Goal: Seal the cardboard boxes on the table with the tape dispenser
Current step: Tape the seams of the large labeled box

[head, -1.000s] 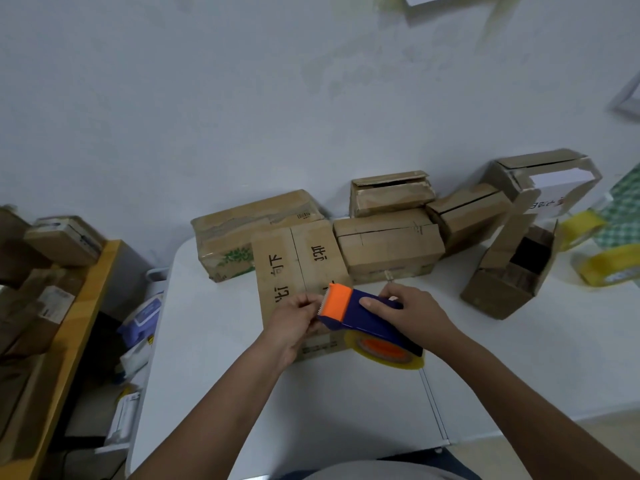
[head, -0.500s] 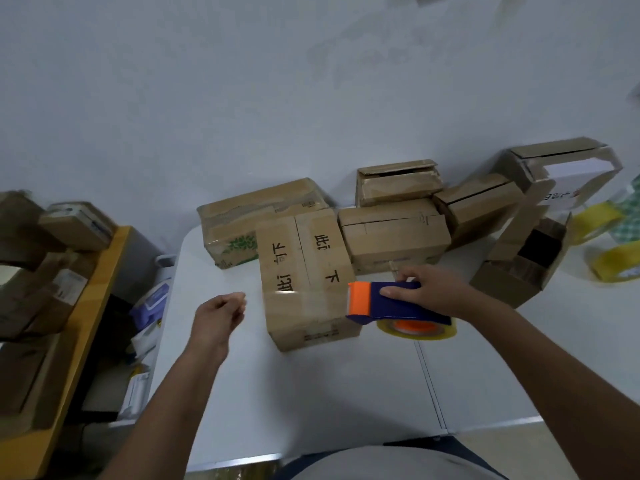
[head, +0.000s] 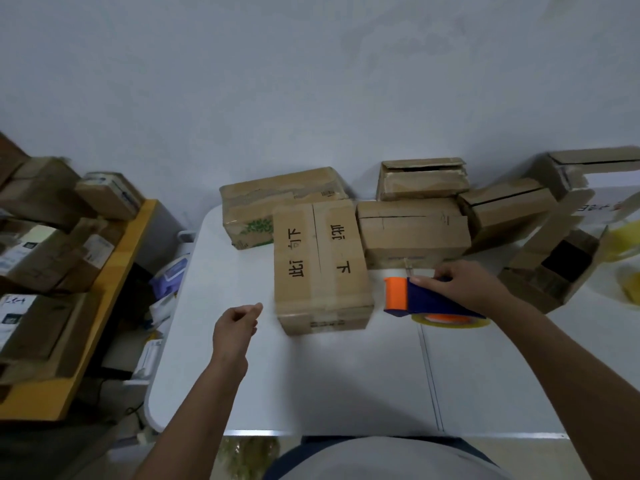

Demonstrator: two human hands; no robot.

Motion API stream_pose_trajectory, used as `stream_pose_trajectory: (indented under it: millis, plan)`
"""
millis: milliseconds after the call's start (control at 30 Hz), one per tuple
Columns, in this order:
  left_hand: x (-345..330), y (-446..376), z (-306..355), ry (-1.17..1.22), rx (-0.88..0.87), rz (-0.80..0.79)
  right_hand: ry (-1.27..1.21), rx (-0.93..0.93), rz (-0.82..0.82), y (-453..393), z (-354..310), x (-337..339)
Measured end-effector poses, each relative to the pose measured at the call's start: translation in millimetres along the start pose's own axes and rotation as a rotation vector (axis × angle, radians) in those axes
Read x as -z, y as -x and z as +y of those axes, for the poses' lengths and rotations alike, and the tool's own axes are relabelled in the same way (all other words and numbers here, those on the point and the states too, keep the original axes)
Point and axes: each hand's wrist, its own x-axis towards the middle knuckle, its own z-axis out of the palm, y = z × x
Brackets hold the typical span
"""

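Right hand (head: 462,289) gripped my tape dispenser (head: 426,299) just right of the lettered box (head: 320,265) on the worktop (head: 311,386); left hand (head: 235,327) hovered loosely curled, holding nothing.

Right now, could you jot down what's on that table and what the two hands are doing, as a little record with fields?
Surface: white table
Box in front: printed box, flaps closed, tape across its near end
Right hand: grips the tape dispenser, right of that box
Left hand: empty, fingers loosely curled, left of the box, not touching it
Behind: several closed boxes along the wall
Far right: open box, flaps up
Left of table: yellow shelf with more boxes
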Motion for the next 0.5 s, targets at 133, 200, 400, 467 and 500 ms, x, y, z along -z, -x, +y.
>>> stream_pose_trajectory:
  millis: [133, 200, 400, 467, 500]
  plan:
    - [-8, 2, -7, -0.041, 0.021, -0.006, 0.008, -0.008, -0.003, -1, 7, -2]
    - [-12, 2, -8, -0.06, 0.034, 0.008, 0.021, 0.0, -0.002, -1, 10, -3]
    - [-19, 4, -5, -0.071, 0.03, 0.022, 0.025, -0.001, -0.002, -4, 12, -1]
    - [-21, 4, -3, -0.074, 0.031, 0.032, 0.029, -0.008, -0.006, -5, 13, -1]
    - [-21, 4, -3, -0.073, 0.031, 0.035, 0.032, -0.008, -0.009, -5, 13, -1]
